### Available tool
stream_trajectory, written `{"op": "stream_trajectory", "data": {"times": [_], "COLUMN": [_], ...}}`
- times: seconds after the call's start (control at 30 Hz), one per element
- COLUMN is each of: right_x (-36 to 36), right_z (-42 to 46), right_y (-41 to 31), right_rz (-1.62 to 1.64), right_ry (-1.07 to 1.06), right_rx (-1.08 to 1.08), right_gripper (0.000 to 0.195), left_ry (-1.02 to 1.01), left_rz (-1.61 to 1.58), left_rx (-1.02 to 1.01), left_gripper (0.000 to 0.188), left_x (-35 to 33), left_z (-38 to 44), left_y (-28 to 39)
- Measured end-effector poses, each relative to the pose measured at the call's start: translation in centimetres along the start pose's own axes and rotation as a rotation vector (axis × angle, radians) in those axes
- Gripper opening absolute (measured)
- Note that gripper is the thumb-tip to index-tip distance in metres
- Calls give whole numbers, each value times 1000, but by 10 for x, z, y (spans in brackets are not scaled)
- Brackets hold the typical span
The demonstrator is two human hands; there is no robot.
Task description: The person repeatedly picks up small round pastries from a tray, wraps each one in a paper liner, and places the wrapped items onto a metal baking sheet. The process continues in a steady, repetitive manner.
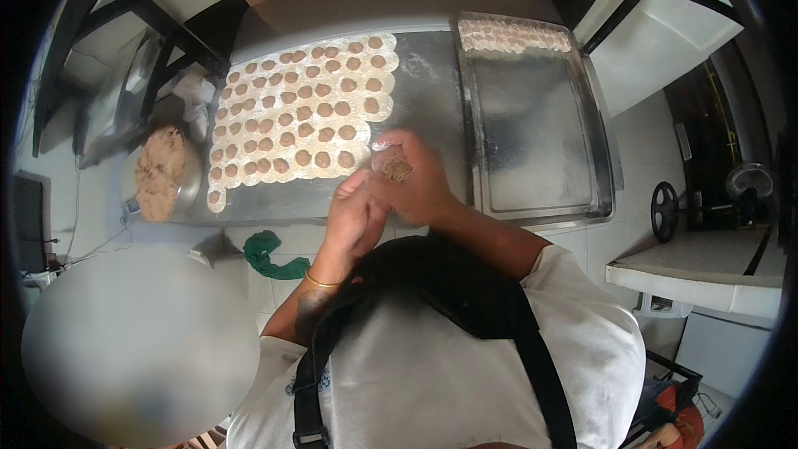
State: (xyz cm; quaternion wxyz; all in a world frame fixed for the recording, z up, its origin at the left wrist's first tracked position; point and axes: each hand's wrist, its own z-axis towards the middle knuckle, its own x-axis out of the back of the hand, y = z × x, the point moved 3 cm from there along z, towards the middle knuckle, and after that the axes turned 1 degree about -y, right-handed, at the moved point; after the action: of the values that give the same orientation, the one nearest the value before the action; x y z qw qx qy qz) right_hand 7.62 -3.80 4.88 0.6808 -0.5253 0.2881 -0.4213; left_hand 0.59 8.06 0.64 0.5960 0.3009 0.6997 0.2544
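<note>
Both hands meet above the near edge of the steel worktop [430, 93], at the lower right corner of the rows of wrappers. My right hand [414, 178] is curled, with a small whitish piece of dough [380, 146] at its fingertips. A brown patch shows within the curled hand; what it is cannot be told. My left hand [356, 209] has its fingertips against the right hand; whether they grip the dough is hidden. Round floured dough wrappers [383, 113] overlap in several rows, each with a ball of pinkish-brown filling [346, 159] on it.
A metal bowl [190, 184] heaped with filling stands on the left, near a plastic bag [198, 112]. On the right lies a metal tray [536, 212] with small filled dumplings [514, 36] along its far end. A green cloth [268, 255] is below the worktop's near edge.
</note>
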Motion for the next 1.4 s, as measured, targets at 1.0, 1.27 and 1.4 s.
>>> {"op": "stream_trajectory", "data": {"times": [1.0, 1.27, 1.4], "right_x": [294, 403, 403], "right_z": [11, 111, 151], "right_y": [121, 236, 249], "right_rz": [-480, -944, -1097], "right_ry": [252, 497, 481], "right_rx": [-126, -276, -356], "right_gripper": [37, 39, 43], "left_ry": [-178, 81, 285], "left_rz": [414, 396, 275], "left_rx": [409, 400, 298], "left_gripper": [78, 78, 73], "left_x": [-117, -17, 7], "left_z": [186, 82, 37], "left_y": [-61, -45, -30]}}
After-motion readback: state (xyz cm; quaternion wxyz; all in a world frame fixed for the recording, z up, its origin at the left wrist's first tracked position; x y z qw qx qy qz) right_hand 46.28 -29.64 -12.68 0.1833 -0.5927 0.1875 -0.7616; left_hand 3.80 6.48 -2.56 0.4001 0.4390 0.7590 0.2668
